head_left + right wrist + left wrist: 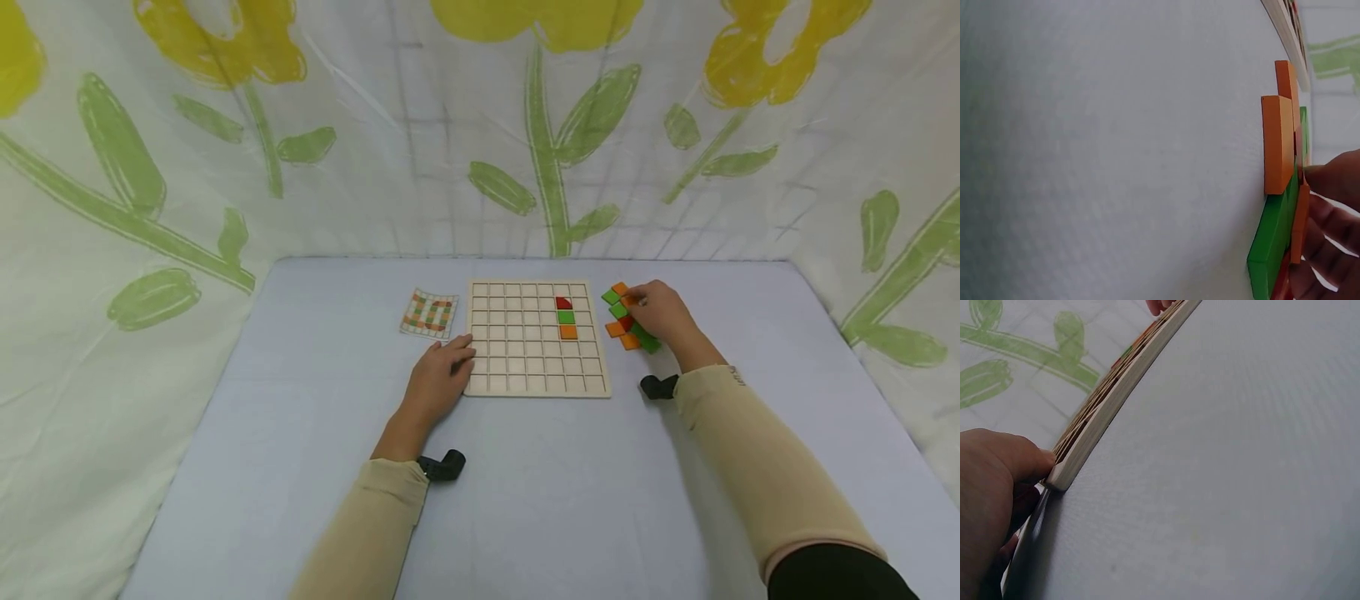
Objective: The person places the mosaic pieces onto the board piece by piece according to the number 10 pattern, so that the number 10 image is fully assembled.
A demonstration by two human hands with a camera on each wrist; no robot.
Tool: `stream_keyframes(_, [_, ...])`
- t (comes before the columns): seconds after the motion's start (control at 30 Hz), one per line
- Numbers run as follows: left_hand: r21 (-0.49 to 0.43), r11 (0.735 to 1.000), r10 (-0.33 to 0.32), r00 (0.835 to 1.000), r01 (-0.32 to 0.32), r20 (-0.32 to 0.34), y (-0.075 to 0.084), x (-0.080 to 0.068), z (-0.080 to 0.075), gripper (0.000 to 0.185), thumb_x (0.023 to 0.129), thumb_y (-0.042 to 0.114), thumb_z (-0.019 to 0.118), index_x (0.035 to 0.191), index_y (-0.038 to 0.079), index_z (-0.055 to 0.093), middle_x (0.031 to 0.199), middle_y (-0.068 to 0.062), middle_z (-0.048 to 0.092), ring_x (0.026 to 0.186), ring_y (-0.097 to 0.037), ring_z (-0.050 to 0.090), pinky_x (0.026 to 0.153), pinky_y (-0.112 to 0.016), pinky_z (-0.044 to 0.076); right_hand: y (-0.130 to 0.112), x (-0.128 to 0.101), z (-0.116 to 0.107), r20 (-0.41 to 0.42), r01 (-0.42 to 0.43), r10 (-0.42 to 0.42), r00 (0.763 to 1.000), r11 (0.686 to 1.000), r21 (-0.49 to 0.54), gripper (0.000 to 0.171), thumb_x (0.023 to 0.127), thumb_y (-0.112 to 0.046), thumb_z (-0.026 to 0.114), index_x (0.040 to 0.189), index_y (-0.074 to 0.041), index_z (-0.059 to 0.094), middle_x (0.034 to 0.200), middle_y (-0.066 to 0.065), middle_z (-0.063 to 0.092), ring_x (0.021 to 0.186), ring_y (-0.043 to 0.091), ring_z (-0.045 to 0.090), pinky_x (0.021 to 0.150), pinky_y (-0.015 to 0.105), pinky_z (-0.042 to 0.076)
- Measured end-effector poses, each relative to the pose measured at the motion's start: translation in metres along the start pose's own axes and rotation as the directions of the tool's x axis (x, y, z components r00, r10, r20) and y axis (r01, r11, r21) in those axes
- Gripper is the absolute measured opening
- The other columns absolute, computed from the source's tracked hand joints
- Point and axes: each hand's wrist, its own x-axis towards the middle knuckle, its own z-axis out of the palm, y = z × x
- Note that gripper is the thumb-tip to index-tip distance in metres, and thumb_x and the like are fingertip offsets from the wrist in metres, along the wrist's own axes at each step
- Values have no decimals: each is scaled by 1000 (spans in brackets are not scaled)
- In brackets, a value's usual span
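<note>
The board (537, 337) lies flat near the middle of the table (525, 467), a little toward its far edge, and it is almost wholly unfilled. Only three tiles sit in its grid, in one column near the board's right edge: a red tile (563, 303) farthest away, a green tile (566, 317) next, and an orange tile (568, 332) nearest, each touching the next. Every other cell shows bare wood, so by my reading the filling has only just begun.

Just beside the board's right edge lies the pile (626, 321) of loose green, orange and red tiles, some overlapping. The right hand (663, 317) rests on it with fingers curled; the right wrist view shows the fingertips (1335, 181) against an orange tile's edge, apparently pinching it.

The left hand (442, 375) lies at the board's left edge, fingers relaxed, thumb pressed to the near left corner, steadying it.

A card (429, 314) with an orange-and-green checked pattern lies left of the board, toward the far edge.
</note>
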Motion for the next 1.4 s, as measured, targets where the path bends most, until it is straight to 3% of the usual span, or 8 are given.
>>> stream_keyframes(0.2, [7, 1000, -1, 1000, 1, 8, 0, 0, 0, 25, 95, 14, 65, 118, 7, 72, 141, 0, 58, 132, -19, 53, 121, -41, 29, 1, 2, 2, 4, -3, 3, 1000, 999, -32, 44, 101, -23, 52, 134, 5, 56, 123, 27, 50, 108, 38, 49, 97, 54, 47])
stream_keyframes(0.4, [22, 1000, -10, 1000, 10, 8, 0, 0, 0, 25, 95, 15, 65, 118, 7, 72, 141, 0, 58, 132, -19, 53, 121, -40, 29, 0, 2, 4, -8, 14, -14, 1000, 1000, 14, 36, 100, -21, 54, 128, 1, 62, 123, 25, 52, 113, 40, 50, 98, 54, 47])
stream_keyframes(0.73, [11, 1000, 9, 1000, -9, -9, -1, -1, -1, 25, 94, 14, 65, 117, 7, 72, 140, -1, 59, 132, -21, 53, 121, -42, 30, -5, 3, 6, -43, 45, -43, 998, 998, 52, 35, 97, -20, 59, 128, -4, 58, 115, 23, 58, 98, 36, 54, 79, 45, 50])
stream_keyframes(0.93, [19, 1000, 22, 1000, -22, -12, -2, -1, 0, 24, 94, 14, 66, 116, 7, 73, 139, 0, 59, 131, -20, 54, 121, -41, 31, -11, 1, 9, -152, 36, -20, 988, 994, 105, 33, 94, -20, 62, 125, -8, 61, 117, 20, 62, 102, 36, 57, 81, 48, 51])
stream_keyframes(1.1, [20, 999, 27, 999, -26, -18, -1, 0, 0, 24, 93, 13, 66, 115, 6, 73, 139, -1, 60, 131, -20, 54, 121, -42, 31, -24, 5, 13, -225, 105, -62, 972, 978, 181, 26, 95, -10, 58, 119, -8, 64, 121, 17, 63, 111, 35, 57, 92, 50, 51])
stream_keyframes(1.23, [12, 1000, 18, 1000, -18, -14, 1, 0, -1, 24, 93, 13, 66, 116, 6, 73, 139, -2, 60, 131, -20, 54, 121, -42, 30, -38, 10, 16, -209, 168, -125, 970, 966, 199, 23, 94, -8, 60, 117, -8, 65, 119, 16, 64, 110, 33, 57, 94, 50, 51])
stream_keyframes(1.4, [14, 1000, 3, 1000, -3, -6, 1, 0, -1, 24, 94, 13, 66, 116, 6, 72, 139, -1, 59, 132, -19, 54, 121, -41, 30, -56, 16, 21, -130, 198, -170, 977, 948, 248, 25, 93, -10, 65, 118, -8, 64, 119, 15, 62, 111, 33, 60, 90, 47, 55])
